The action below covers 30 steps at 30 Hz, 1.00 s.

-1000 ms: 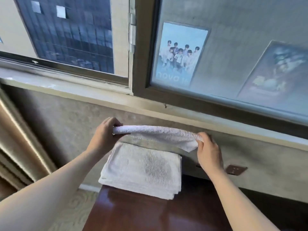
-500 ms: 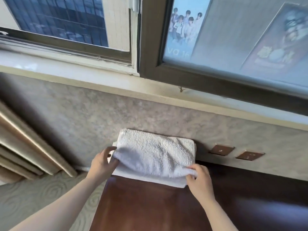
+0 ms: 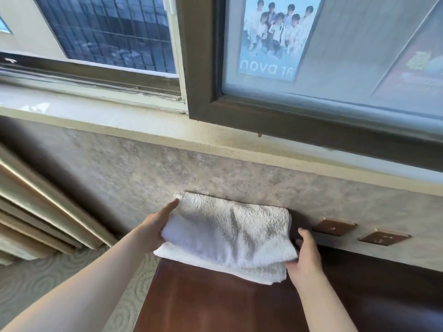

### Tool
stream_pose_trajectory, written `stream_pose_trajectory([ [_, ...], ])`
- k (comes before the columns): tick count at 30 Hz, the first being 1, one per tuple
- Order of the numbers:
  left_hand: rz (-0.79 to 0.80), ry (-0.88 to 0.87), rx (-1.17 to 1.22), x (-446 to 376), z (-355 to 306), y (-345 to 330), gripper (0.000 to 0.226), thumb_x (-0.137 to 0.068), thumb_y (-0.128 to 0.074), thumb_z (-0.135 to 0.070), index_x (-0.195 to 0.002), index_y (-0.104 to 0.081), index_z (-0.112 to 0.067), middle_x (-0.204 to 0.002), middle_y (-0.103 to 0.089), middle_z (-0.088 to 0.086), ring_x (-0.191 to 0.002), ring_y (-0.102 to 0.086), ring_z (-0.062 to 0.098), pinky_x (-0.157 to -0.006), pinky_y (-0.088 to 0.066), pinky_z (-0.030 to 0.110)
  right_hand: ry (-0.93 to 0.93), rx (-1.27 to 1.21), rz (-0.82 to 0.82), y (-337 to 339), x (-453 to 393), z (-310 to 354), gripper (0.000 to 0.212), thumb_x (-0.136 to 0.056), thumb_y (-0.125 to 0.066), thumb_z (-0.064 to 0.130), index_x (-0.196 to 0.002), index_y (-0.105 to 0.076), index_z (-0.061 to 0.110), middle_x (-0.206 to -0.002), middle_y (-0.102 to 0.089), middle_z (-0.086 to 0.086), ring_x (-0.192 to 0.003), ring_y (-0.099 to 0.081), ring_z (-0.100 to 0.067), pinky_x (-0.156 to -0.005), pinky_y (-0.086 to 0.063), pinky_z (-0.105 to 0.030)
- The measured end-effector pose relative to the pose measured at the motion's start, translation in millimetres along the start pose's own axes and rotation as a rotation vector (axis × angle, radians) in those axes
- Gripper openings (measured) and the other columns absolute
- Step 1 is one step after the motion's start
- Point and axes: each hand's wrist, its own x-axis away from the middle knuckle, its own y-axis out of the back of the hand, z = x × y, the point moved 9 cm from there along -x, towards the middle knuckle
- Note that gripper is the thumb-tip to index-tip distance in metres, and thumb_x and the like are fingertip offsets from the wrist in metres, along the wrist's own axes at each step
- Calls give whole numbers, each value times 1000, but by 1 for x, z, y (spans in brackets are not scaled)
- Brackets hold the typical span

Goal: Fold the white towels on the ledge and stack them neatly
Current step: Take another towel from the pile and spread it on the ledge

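A folded white towel [image 3: 230,233] lies on top of another folded white towel [image 3: 259,275], whose edge shows below it. The stack rests at the back of a dark brown wooden surface [image 3: 215,305], against the wall. My left hand [image 3: 155,227] lies flat along the top towel's left side, fingers straight and pointing at its far corner. My right hand [image 3: 304,256] touches the stack's right side with relaxed fingers, the thumb tucked near the front corner.
Two brown wall sockets [image 3: 334,226] [image 3: 384,238] sit right of the towels. A pale window ledge [image 3: 143,130] runs above the textured wall. Curtain folds [image 3: 36,212] hang at the left, over patterned carpet [image 3: 36,283].
The towel I held up stretched between both hands has come down onto the folded one. My hands have let go of its corners and now rest against the sides of the stack.
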Motion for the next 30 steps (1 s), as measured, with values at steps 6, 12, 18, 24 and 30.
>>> stream_pose_trajectory([
  [6, 17, -150, -217, 2, -28, -29, 40, -89, -75, -36, -118, -62, -12, -87, -74, 3, -68, -73, 14, -59, -57, 24, -14, 221, 182, -18, -2, 0, 33, -91, -72, 35, -104, -69, 5, -101, -75, -18, -90, -72, -31, -66, -53, -35],
  [12, 40, -293, -117, 12, -51, -34, 35, -90, -73, -13, -121, -58, -9, -111, -70, 23, -91, -70, 35, -76, -62, 48, 201, 458, 252, -42, -2, 26, 17, -91, -71, 9, -106, -63, 9, -103, -74, -16, -89, -73, -30, -79, -60, -44],
  [18, 55, -189, 17, 0, -38, -5, 41, -82, -71, -1, -119, -67, -19, -114, -71, 21, -104, -67, 39, -98, -50, 62, 405, 451, 311, -40, 7, 45, 21, -90, -65, -1, -101, -60, 17, -100, -70, -21, -84, -66, -31, -77, -52, -43],
  [24, -167, -215, -96, -12, -34, 2, 48, -87, -75, -10, -130, -53, -15, -120, -66, 14, -105, -67, 37, -93, -56, 53, 627, 669, 81, -37, 5, 54, 20, -91, -62, 6, -100, -53, 21, -89, -64, -11, -75, -59, -23, -64, -41, -33],
  [30, -197, -233, -418, -12, -41, -17, 56, -94, -68, -24, -143, -41, -20, -118, -60, 7, -91, -63, 23, -66, -56, 33, 502, 862, 46, -38, -7, 45, 33, -91, -70, 27, -116, -52, 14, -105, -62, -1, -87, -59, -19, -79, -48, -35],
])
